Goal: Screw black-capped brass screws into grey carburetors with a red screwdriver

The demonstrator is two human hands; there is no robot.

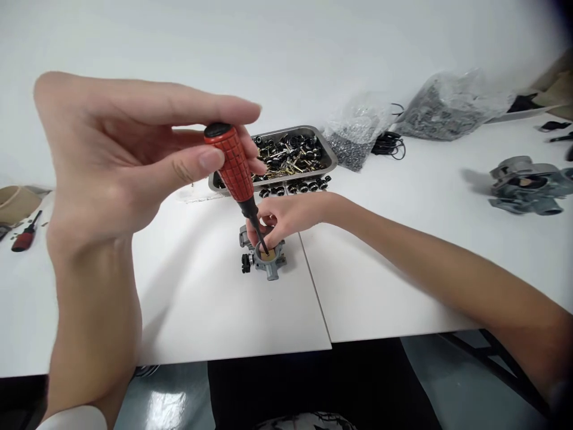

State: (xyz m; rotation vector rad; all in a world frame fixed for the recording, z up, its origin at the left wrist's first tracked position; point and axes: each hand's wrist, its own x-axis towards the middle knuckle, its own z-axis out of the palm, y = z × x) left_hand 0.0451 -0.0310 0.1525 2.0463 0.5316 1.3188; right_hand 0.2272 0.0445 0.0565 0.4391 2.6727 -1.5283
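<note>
My left hand is closed on the red handle of a screwdriver, its thumb and fingers around the grip. The screwdriver slants down to the right, and its tip meets the brass-coloured plate inside the round bore of a grey metal carburetor. My right hand grips the far side of this carburetor, with fingertips at the bore beside the screwdriver's shaft. Part of the carburetor is hidden under those fingers. A small black fitting sticks out from its left side.
Behind my hands stands a metal tray of small black and brass parts, with a row of black parts before it. Plastic bags of parts lie at the back right. Another carburetor sits right, another screwdriver left.
</note>
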